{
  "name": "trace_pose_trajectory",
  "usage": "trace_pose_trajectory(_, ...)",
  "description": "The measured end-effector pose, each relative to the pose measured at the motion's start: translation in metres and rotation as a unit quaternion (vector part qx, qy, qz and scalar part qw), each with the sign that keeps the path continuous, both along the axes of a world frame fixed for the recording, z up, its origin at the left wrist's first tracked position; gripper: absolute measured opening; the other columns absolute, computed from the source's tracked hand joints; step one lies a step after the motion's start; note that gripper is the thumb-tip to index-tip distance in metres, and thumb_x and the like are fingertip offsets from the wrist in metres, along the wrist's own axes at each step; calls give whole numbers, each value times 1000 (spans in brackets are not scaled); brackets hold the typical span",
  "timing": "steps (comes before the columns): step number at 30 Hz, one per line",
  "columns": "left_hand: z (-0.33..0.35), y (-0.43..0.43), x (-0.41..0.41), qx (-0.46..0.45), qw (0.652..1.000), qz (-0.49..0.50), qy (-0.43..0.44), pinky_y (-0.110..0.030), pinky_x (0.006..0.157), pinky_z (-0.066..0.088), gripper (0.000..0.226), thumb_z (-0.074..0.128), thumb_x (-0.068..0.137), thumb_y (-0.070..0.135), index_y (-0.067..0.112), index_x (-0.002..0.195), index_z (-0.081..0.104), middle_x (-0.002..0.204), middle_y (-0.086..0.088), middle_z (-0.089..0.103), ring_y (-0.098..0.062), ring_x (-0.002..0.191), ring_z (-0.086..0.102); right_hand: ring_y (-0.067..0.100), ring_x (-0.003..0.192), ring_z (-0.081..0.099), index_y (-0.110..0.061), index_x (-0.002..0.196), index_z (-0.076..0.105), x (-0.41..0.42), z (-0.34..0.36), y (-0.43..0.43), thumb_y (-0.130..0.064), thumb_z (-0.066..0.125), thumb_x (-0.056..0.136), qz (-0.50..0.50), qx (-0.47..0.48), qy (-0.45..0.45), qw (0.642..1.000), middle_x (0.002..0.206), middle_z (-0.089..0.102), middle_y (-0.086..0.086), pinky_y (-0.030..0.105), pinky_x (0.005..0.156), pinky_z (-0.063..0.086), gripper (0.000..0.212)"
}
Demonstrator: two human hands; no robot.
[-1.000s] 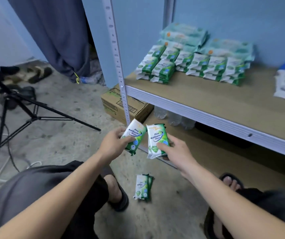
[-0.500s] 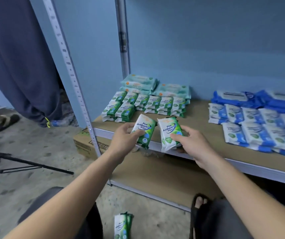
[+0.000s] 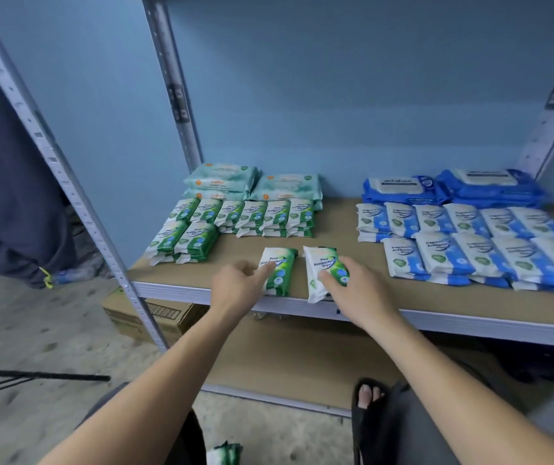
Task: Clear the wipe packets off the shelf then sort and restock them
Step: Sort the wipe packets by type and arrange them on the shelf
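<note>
Two green packets (image 3: 280, 270) now lie on the shelf (image 3: 346, 236), my left hand (image 3: 235, 285) and right hand (image 3: 356, 288) still pinching them, so the restock advances.

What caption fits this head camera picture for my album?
Left hand holds the left green packet and right hand the right green packet on the shelf, near green stacks and blue stacks.

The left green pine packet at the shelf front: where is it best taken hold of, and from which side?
Probably by its near short end, from the front. The left green packet lies flat, lengthwise front to back, its near end at the edge of the shelf. The right green packet lies close beside it, leaving little room there.
</note>
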State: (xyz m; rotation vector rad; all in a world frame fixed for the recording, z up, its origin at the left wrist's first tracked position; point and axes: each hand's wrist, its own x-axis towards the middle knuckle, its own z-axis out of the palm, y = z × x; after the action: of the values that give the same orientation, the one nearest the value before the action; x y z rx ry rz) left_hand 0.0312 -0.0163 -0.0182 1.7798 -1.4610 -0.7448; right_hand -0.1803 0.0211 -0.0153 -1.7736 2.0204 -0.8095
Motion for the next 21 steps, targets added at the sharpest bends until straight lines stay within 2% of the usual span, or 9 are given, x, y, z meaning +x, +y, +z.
trace_pose_trajectory(2, 3, 8, 8, -5, 998, -44, 52, -18, 73, 47, 41, 71, 87, 47, 19, 118, 69, 112, 8, 70, -9, 103, 65, 23, 115, 59, -25, 145, 51, -3, -3, 5, -50, 60, 94, 29, -21, -39, 999, 132, 62, -1, 33, 91, 47, 57)
trace_pose_trajectory(5, -2, 16, 20, -11, 987, -132, 89, -8, 75, 49, 46, 76, 86, 27, 24, 131, 64, 120, 8, 70, 5, 104, 65, 16, 117, 58, -26, 143, 55, -12, -6, 7, -49, 71, 87, 65, -41, -77, 994, 130, 62, -6, 26, 91, 44, 62)
trace_pose_trajectory(7, -14, 19, 26, -20, 987, -148, 60, -12, 85, 52, 57, 81, 83, 27, 30, 137, 60, 118, 6, 71, 17, 101, 60, 13, 118, 57, -23, 137, 61, -17, -10, 4, -47, 76, 83, 75, -39, -84, 993, 133, 62, -5, 23, 89, 40, 61)
trace_pose_trajectory(9, -23, 20, 26, -42, 989, -136, 29, -5, 82, 48, 65, 83, 80, 37, 35, 140, 57, 116, 5, 69, 26, 99, 54, 13, 120, 56, -20, 134, 64, -19, -11, 1, -44, 79, 82, 82, -39, -86, 992, 137, 60, -4, 20, 90, 38, 59)
trace_pose_trajectory(12, -26, 16, 22, -63, 988, -134, 43, -15, 88, 54, 69, 84, 72, 48, 34, 136, 61, 113, 3, 72, 11, 102, 62, 12, 119, 57, -19, 132, 66, -18, -13, -3, -43, 82, 79, 75, -48, -89, 992, 136, 61, -4, 17, 88, 37, 60)
trace_pose_trajectory(14, -27, 11, 20, -65, 987, -140, 43, -23, 88, 57, 67, 85, 71, 47, 33, 133, 63, 109, 0, 72, 0, 98, 68, 13, 117, 59, -19, 129, 68, -14, -15, -6, -44, 83, 77, 64, -61, -91, 992, 134, 63, -3, 17, 87, 38, 60)
trace_pose_trajectory(17, -28, 5, 16, -71, 986, -148, 34, -29, 84, 59, 61, 86, 74, 42, 33, 130, 64, 106, 0, 71, -5, 91, 70, 15, 119, 58, -21, 128, 69, -4, -20, -11, -45, 84, 76, 62, -73, -101, 990, 134, 63, -3, 20, 93, 42, 58)
trace_pose_trajectory(19, -28, 2, 15, -79, 985, -153, 31, -26, 83, 58, 56, 86, 75, 37, 29, 127, 65, 102, 1, 71, 0, 88, 68, 16, 120, 58, -22, 128, 69, -2, -21, -15, -46, 83, 76, 62, -77, -103, 990, 134, 63, -2, 24, 96, 45, 58)
trace_pose_trajectory(21, -26, 0, 14, -86, 983, -157, 25, -13, 76, 54, 50, 86, 78, 31, 27, 124, 66, 98, 4, 70, 8, 85, 65, 14, 119, 58, -24, 129, 69, -4, -21, -17, -47, 83, 76, 66, -77, -97, 990, 132, 64, -5, 23, 93, 44, 59)
